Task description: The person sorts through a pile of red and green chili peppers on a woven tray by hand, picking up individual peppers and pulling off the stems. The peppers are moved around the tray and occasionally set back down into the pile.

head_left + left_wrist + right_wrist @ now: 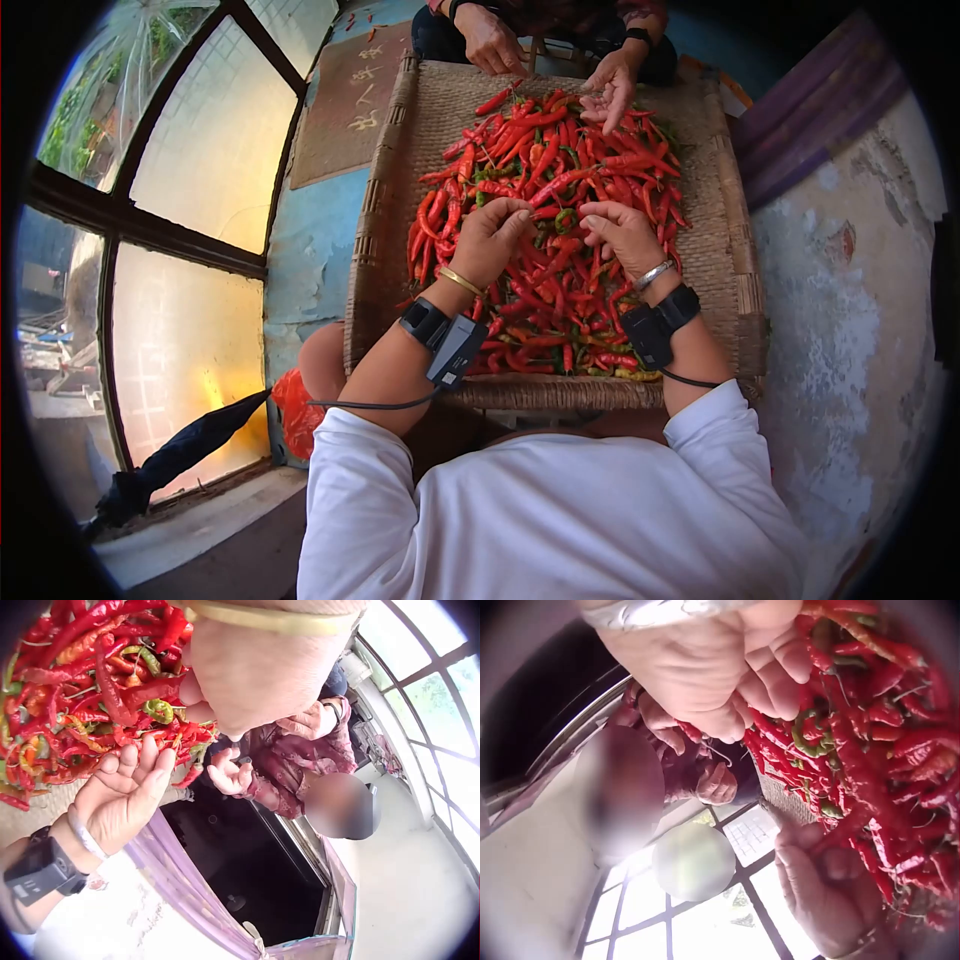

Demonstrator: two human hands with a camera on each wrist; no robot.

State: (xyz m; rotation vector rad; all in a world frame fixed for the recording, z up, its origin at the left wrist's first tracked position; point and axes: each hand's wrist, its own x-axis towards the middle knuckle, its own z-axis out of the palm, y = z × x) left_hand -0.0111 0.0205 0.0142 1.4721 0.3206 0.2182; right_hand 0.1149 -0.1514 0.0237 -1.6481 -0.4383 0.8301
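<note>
Red chili peppers [560, 185] with some green ones are heaped on a woven tray [400, 170]. The left hand [490, 240] is over the middle of the heap, and a red pepper [154, 694] meets its bent fingers. That hand [829, 892] also appears around a red pepper in the right wrist view. Facing it over the pile, the right hand [625, 238] has loosely bent fingers; in the left wrist view this hand [120, 799] shows its palm with nothing visible in it. A red pepper with a curved stem [688, 732] appears beside its fingertips; contact is unclear.
Another person's hands [492, 42] [612, 88] are over the tray's far side. A window [190, 240] and a dark folded umbrella [180, 455] are at the left, with a red plastic bag [293, 410] near the knee. A worn wall [835, 310] stands at the right.
</note>
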